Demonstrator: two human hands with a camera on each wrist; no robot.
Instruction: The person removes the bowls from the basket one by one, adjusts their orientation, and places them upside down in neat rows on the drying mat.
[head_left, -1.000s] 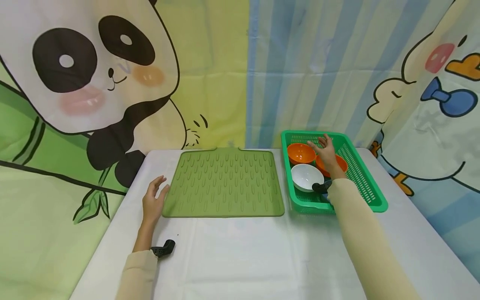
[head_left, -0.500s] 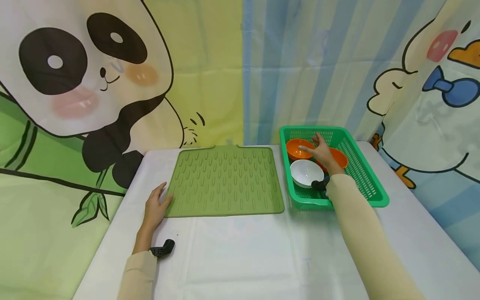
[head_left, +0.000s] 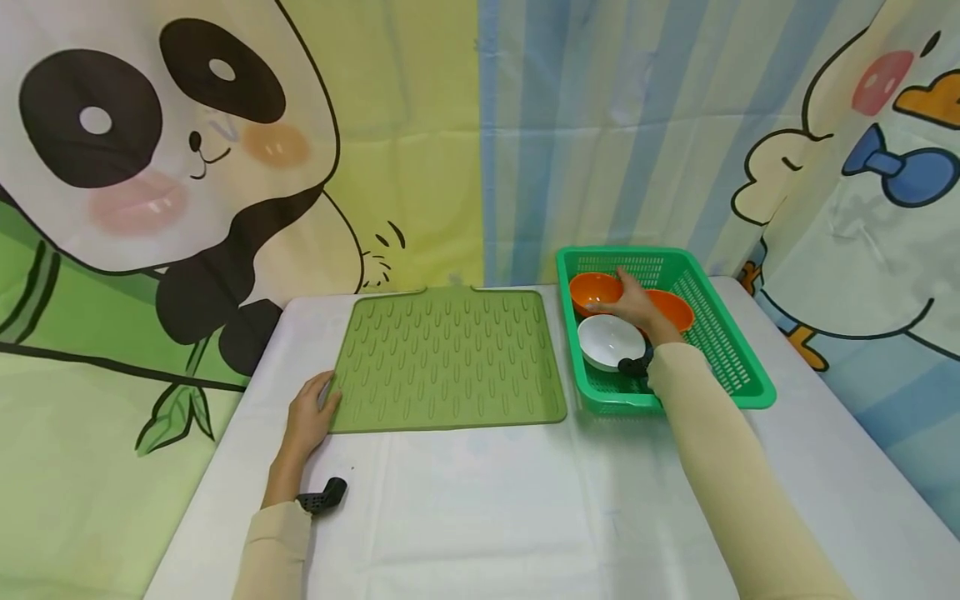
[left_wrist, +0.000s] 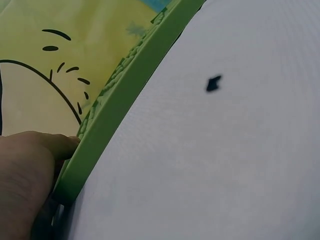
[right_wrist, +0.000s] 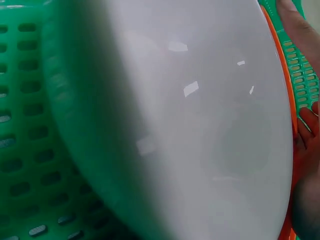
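Observation:
In the head view my left hand [head_left: 309, 414] rests at the left edge of a green ribbed drying mat [head_left: 450, 358]. The left wrist view shows my thumb [left_wrist: 62, 146] touching the mat's raised edge [left_wrist: 117, 107]. My right hand [head_left: 636, 304] reaches into a green basket [head_left: 738, 350], thumb and fingers spread at the near right rim of an orange bowl [head_left: 595, 289]. A second orange bowl [head_left: 672, 308] lies partly under this hand. A white bowl [head_left: 609, 340] sits in front, close below the hand, and fills most of the right wrist view.
The mat and basket stand side by side on a white-covered table [head_left: 465, 508]. Behind them hangs a curtain [head_left: 420, 167] printed with a panda and a duck. A small dark spot [left_wrist: 213, 83] shows on the cloth in the left wrist view.
My right hand has lowered into the basket and shifted left toward the left orange bowl. My left hand has come down onto the mat's left edge. The head view has shifted slightly.

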